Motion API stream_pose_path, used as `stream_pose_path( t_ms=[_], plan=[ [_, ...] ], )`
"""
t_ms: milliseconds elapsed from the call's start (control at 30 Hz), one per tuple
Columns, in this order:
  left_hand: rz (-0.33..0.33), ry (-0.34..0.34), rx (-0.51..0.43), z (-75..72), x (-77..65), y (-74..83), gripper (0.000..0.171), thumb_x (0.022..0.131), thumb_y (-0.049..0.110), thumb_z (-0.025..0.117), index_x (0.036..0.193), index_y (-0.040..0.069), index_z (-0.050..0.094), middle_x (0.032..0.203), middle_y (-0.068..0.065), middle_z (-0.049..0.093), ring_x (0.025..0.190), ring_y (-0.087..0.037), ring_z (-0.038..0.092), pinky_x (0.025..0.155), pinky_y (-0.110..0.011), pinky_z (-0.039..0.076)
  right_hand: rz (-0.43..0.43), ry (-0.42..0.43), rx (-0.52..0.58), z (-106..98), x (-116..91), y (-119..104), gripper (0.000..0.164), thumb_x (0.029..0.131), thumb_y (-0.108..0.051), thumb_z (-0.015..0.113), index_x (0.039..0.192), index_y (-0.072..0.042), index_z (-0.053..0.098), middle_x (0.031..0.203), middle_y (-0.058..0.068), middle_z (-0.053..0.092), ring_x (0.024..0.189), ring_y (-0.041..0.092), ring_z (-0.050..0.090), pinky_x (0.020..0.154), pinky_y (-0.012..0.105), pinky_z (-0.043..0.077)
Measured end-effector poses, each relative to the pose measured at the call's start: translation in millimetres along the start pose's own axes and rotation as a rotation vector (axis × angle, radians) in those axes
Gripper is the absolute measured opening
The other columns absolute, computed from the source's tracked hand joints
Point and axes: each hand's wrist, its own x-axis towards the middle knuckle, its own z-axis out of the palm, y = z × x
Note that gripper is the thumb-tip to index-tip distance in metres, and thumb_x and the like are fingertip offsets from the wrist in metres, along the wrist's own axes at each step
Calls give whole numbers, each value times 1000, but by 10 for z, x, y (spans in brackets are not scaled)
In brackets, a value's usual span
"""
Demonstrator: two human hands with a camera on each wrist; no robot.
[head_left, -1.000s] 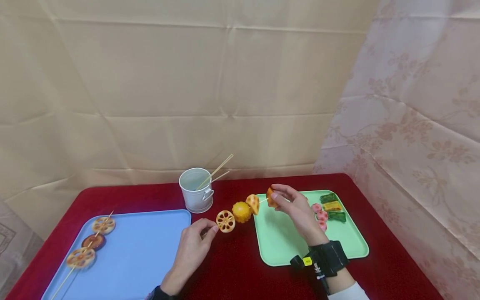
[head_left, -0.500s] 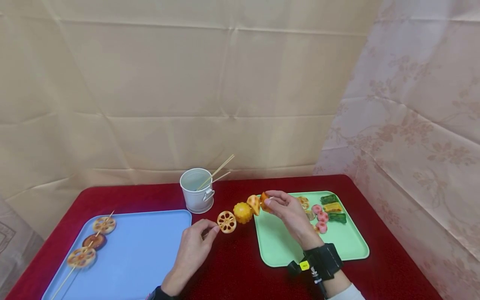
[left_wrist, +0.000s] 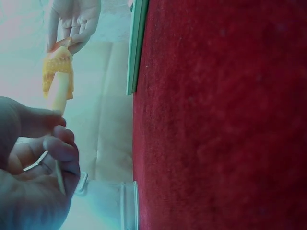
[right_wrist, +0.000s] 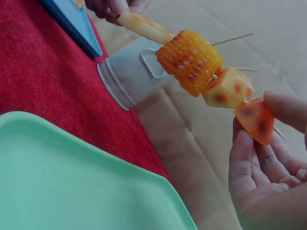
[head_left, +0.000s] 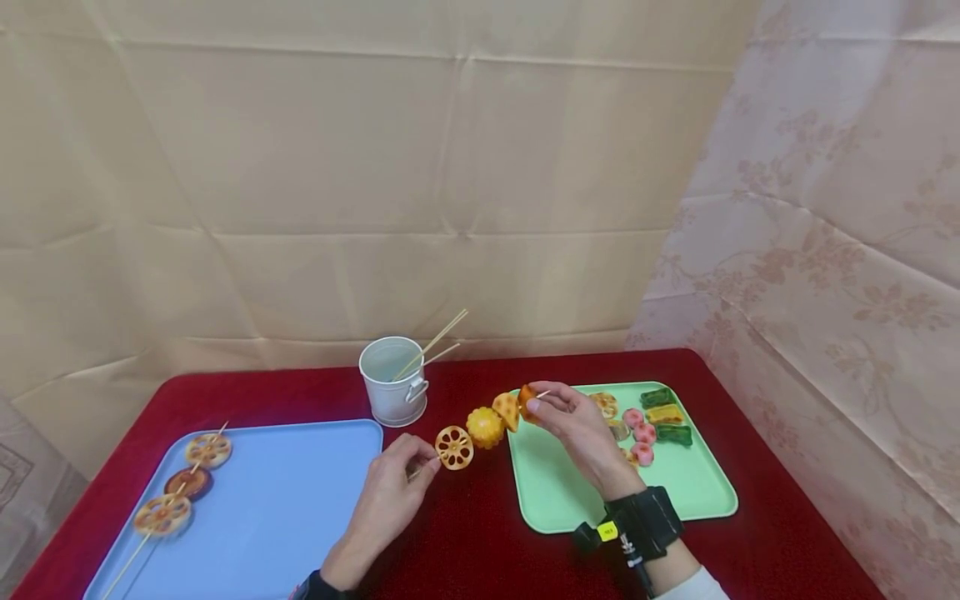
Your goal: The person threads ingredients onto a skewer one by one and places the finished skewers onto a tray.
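My left hand (head_left: 390, 492) pinches a bamboo skewer (left_wrist: 59, 177) just below a lotus root slice (head_left: 454, 448). Threaded along the stick beyond that slice are a piece of corn cob (right_wrist: 190, 61) and a pale yellow, brown-spotted chunk (right_wrist: 229, 88). At the far end my right hand (head_left: 581, 433) grips an orange carrot-like chunk (right_wrist: 255, 120) between thumb and fingers. The skewer's pointed tip (right_wrist: 280, 133) sticks out past this chunk. In the head view, the whole skewer is held up between the two trays, tilted upward to the right.
A white metal bucket (head_left: 393, 400) with several bare skewers (head_left: 435, 340) stands at the back. On the left, a blue tray (head_left: 285, 500) carries a loaded skewer (head_left: 180, 487). Pink, green and yellow food pieces (head_left: 660, 414) lie on the green tray (head_left: 551, 500) at right.
My right hand has moved left with the orange chunk, which has slid along the skewer to beside the pale yellow chunk. The tip now pokes out beyond it. My left hand has barely moved.
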Motion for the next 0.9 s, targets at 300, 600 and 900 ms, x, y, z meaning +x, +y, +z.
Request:
stream_pose_path(
  t_ms=[300, 600, 900],
  plan=[
    [6, 20, 132, -7, 6, 4, 15, 89, 2, 78, 84, 13, 70, 79, 6, 64, 73, -10, 59, 67, -31, 48, 9, -10, 1, 25, 0, 17, 37, 97, -10, 72, 127, 6, 57, 108, 9, 69, 100, 20, 68, 93, 34, 55],
    [14, 15, 86, -33, 3, -11, 19, 92, -2, 73, 85, 14, 64, 80, 7, 56, 76, -10, 54, 68, -31, 46, 15, 4, -17, 53, 9, 37, 38, 98, -13, 73, 127, 4, 57, 111, 9, 69, 101, 19, 67, 92, 32, 55],
    [43, 48, 90, -97, -17, -9, 20, 93, -2, 72, 86, 15, 64, 82, 9, 55, 77, -11, 53, 70, -33, 46, 9, -1, -130, 24, 12, 33, 45, 101, -22, 68, 135, 6, 58, 118, 10, 68, 104, 18, 66, 100, 44, 51]
  ],
)
